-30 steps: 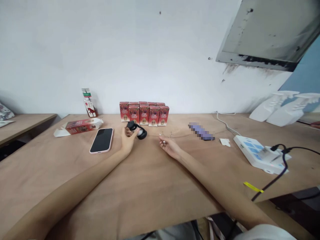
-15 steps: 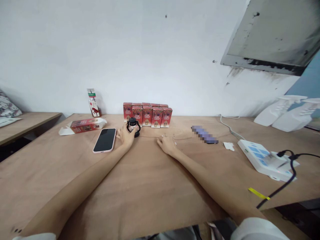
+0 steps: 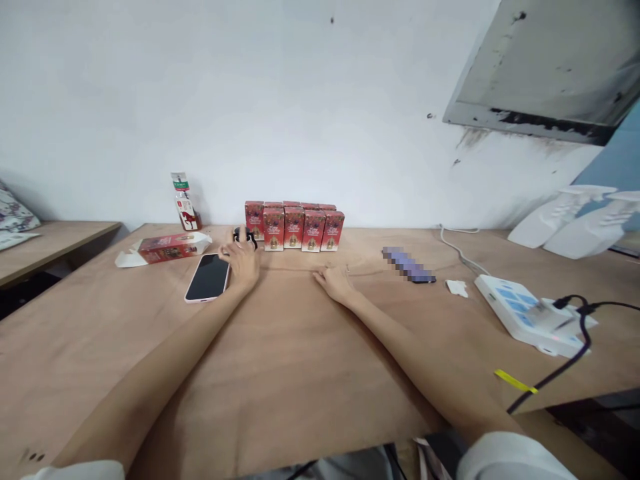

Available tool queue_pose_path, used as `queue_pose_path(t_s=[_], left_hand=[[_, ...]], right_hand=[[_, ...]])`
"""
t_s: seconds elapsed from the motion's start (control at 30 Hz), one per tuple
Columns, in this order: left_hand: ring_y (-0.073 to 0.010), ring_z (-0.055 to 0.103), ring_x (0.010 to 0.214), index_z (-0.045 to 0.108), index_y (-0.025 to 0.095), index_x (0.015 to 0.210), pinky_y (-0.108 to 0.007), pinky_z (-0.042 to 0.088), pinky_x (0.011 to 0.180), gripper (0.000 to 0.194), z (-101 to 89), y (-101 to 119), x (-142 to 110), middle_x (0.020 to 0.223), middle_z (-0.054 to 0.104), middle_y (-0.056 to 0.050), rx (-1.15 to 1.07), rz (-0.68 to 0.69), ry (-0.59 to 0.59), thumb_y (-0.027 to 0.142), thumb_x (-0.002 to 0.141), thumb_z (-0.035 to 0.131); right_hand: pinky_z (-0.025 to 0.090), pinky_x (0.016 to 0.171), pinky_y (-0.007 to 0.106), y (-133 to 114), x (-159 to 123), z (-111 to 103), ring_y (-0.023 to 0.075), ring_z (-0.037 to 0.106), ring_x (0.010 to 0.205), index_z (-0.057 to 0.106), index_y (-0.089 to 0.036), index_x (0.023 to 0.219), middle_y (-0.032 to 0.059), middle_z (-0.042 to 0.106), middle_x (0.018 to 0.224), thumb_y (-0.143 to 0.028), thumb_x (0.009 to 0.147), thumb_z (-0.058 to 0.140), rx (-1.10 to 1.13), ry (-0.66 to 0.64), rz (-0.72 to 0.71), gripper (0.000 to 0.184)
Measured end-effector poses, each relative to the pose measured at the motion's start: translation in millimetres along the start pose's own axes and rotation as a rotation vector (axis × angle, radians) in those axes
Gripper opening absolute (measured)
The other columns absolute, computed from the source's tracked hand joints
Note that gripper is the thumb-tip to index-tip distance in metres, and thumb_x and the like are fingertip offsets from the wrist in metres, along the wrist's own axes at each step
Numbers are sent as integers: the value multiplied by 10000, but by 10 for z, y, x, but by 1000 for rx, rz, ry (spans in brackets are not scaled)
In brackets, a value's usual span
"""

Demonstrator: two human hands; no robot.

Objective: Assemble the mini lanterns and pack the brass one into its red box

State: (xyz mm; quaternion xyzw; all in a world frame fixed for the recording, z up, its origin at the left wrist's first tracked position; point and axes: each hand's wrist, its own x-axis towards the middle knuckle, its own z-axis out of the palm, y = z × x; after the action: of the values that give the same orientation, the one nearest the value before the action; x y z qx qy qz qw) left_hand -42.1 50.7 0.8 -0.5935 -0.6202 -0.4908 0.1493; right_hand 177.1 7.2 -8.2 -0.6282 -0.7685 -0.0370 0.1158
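Observation:
My left hand (image 3: 243, 263) is closed around a small black lantern (image 3: 244, 235) with a ring-like handle, next to the red boxes. The fingers cover much of the lantern. Just left of that hand, and partly behind it, lies a phone (image 3: 207, 279) with a dark screen and a pink case. My right hand (image 3: 336, 283) rests on the table with its fingers loosely stretched out, holding nothing that I can see. Close to its fingertips is a tiny thin metal piece (image 3: 347, 269), too small to make out. Several red printed boxes (image 3: 294, 228) stand in two rows beyond both hands.
An opened red box (image 3: 173, 249) lies on its side at the left, before a bottle (image 3: 187, 212) against the wall. On the right are a purple blurred item (image 3: 407, 265), a white scrap (image 3: 457, 288), a power strip (image 3: 513, 310) with cables, and white spray bottles (image 3: 575, 223).
My left hand has shifted left and slightly away from me with the lantern, which now sits in front of the leftmost box. My right hand stays in place, its fingers slightly more stretched.

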Motion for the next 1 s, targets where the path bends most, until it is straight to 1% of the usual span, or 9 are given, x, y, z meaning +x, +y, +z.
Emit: queue_pose_path(t_s=[0.13,0.23,0.33,0.57,0.73,0.8,0.87,0.93,1.0], left_hand=[[-272,330,1329,458,165,1296,-498,170,1086,451,18,31,-62,1368,444,-178,-1,441,-191,195,848,417],[-254,378,1301,510,139,1251,-442,243,1070,448,3,67,-59,1331,493,-167,37,607,-318,138,823,378],[-262,362,1312,486,96,1277,-416,266,1068,509,-6,111,-36,1359,465,-178,69,613,-371,120,776,395],[-256,143,1413,307,95,1407,-471,118,1127,669,88,222,-32,1501,236,-166,42,597,-355,123,746,403],[-280,92,1419,238,2,1410,-504,42,1128,731,146,421,199,1511,166,-199,119,437,-277,154,717,412],[-294,103,1415,238,-33,1396,-521,16,1123,747,134,502,346,1500,186,-226,156,424,-281,165,704,436],[-309,157,1399,291,-44,1366,-555,19,1107,711,101,560,468,1464,269,-249,195,403,-340,153,700,443],[-333,253,1356,377,-32,1312,-587,57,1084,636,52,595,531,1391,381,-269,237,401,-395,124,699,444],[-355,360,1275,472,-11,1226,-587,128,1056,535,-9,616,532,1288,475,-276,284,429,-404,86,700,441]], right_hand=[[385,764,270,14,-6,33,200,586,924,634,-139,973,121,631,1015,-265,928,390,22,49,-18,278],[380,791,279,18,-15,50,200,556,943,624,-130,958,116,611,990,-240,920,404,44,83,-4,249],[378,789,292,5,-34,39,204,549,935,622,-129,930,115,603,995,-238,917,405,44,93,10,243],[376,793,303,-32,-72,1,210,547,943,612,-130,953,124,611,1000,-228,920,391,47,124,19,243],[379,807,302,-50,-87,-17,215,541,965,621,-138,941,129,610,996,-233,920,390,32,122,11,251],[383,796,300,-60,-94,-27,212,548,953,621,-136,955,133,608,1001,-233,921,382,24,117,30,260],[383,787,300,-70,-100,-34,215,551,950,619,-128,965,140,606,1003,-228,920,379,14,110,46,264],[382,785,306,-77,-103,-37,223,548,958,618,-122,962,146,606,1001,-221,917,378,13,110,48,264],[381,782,314,-78,-104,-35,229,545,950,617,-124,954,147,603,1000,-217,914,379,21,121,46,259]])
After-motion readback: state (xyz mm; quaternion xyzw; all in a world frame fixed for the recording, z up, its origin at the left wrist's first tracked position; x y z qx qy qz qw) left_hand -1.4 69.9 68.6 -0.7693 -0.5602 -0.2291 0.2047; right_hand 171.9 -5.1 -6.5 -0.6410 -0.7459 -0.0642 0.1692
